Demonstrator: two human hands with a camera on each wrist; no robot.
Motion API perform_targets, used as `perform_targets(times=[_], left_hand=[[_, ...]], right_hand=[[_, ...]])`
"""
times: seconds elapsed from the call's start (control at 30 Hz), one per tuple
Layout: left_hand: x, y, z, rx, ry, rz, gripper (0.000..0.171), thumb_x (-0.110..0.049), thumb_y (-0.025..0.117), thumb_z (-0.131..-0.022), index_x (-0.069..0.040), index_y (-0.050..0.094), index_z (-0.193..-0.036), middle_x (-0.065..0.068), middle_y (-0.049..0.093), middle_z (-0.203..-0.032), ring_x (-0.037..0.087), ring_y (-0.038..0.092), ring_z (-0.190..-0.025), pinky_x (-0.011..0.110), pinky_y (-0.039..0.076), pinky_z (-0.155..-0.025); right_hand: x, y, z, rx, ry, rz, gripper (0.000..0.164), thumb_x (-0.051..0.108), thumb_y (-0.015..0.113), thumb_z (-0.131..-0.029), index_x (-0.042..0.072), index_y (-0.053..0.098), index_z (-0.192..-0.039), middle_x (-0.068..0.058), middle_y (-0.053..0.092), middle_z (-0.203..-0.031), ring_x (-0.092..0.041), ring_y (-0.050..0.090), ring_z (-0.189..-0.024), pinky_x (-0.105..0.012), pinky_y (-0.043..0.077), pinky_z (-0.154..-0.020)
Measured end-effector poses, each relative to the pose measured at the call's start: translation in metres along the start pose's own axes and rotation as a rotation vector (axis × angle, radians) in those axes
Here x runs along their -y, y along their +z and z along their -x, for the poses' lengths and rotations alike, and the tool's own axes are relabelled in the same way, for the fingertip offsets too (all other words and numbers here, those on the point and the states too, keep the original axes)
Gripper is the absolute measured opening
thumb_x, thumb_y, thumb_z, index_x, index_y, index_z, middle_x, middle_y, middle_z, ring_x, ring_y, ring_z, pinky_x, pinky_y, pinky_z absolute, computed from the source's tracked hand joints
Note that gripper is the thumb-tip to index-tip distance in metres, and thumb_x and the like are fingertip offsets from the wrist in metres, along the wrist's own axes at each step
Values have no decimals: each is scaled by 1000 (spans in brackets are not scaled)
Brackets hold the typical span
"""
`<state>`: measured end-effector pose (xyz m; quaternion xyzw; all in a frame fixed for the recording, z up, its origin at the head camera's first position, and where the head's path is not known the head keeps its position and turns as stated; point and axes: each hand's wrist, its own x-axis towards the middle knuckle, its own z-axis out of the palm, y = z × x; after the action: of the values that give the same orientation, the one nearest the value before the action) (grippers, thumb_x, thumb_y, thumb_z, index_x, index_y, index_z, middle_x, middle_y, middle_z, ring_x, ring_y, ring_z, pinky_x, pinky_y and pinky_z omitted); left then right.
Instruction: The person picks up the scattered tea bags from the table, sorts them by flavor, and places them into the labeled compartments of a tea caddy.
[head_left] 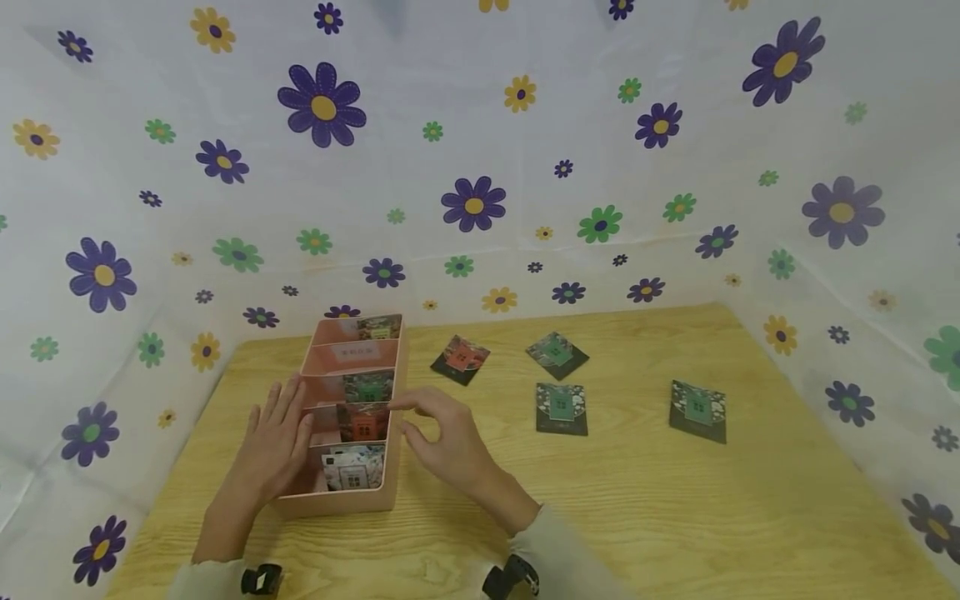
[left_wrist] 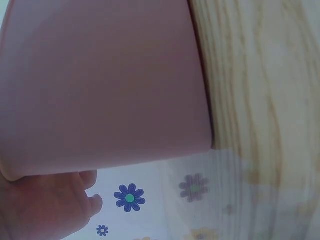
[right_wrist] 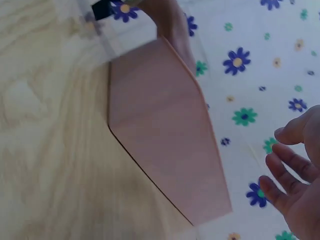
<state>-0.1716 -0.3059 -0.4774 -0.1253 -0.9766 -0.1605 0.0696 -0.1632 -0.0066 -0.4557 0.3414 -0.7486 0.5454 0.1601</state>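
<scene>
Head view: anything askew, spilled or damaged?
Nothing visibly spilled or damaged. Slightly untidy: one red packet and three green packets lie loose on the table, right of the pink box, at differing angles; the rightmost green packet is off by itself. They look stray because similar packets sit inside the box.

Looks dim and even in the head view, with a greyish cast over the flowered cloth [head_left: 420,125] and soft shading inside the pink box [head_left: 337,505]. Stretches toward the edges as through a wide lens, and leaves the print on the packets [head_left: 561,408] too soft to read. Turns murkier in the left wrist view (paler at the upper left corner), with blurred grain on the desk [left_wrist: 250,75]. Blends cloth into desk, ghost-like, near both wrist views' borders.
</scene>
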Motion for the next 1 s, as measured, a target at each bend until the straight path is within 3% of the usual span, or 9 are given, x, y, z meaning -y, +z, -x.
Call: perform_targets(times=[0.17, 0.27, 0.6, 1.0], left_hand=[[1, 1, 0, 4, 0, -4, 60, -29, 32, -113, 5, 21, -161, 23, 13, -169, 46, 6, -155, 72, 6, -117], [0, 0, 1, 2, -1, -10, 60, -29, 33, -113, 5, 21, -161, 24, 13, -169, 48, 8, -154, 73, 8, -116], [2, 2, 1, -20, -2, -13, 60, -29, 34, -112, 6, 23, -160, 24, 15, -168, 46, 7, -154, 72, 8, -117], [-1, -2, 1, 4, -23, -17, 61, -30, 34, -112, 5, 22, -160, 24, 15, -168, 47, 8, -154, 72, 9, -117]], right_hand=[[-8, -35, 3, -62, 91, 91, 26, 2, 71, -96, 9, 71, -121, -6, 70, -120, -22, 64, -114, -48, 55, -93], [-15, -54, 5, -100, 146, 175, 28, 5, 73, -95, 9, 70, -122, -6, 67, -122, -26, 62, -116, -50, 54, -95], [-51, -112, 16, -196, 255, 304, 34, 4, 75, -92, 2, 67, -125, -15, 65, -125, -36, 60, -118, -56, 53, -96], [-68, -147, 34, -79, 655, 486, 59, 25, 75, -94, 6, 52, -145, -32, 41, -144, -54, 40, -132, -68, 49, -92]])
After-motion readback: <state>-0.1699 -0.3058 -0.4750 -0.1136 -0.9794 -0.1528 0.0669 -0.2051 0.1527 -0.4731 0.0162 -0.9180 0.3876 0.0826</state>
